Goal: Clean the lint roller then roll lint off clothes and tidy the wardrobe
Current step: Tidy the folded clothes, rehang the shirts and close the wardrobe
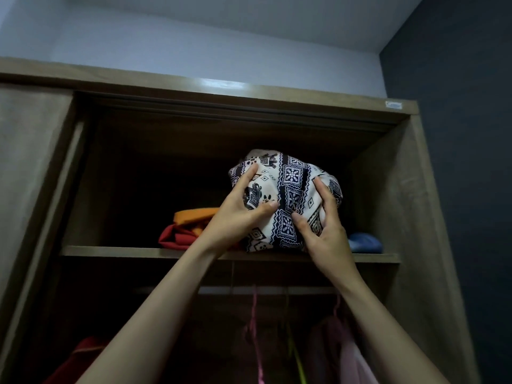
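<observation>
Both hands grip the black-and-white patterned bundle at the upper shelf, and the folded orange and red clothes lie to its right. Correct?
Not quite. In the head view the orange and red clothes lie left of the patterned bundle; the left hand and right hand do grip it at the upper shelf.

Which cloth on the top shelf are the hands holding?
The black-and-white cloth, gripped by the left hand and right hand. The orange cloth, red cloth and blue thing lie beside it.
</observation>
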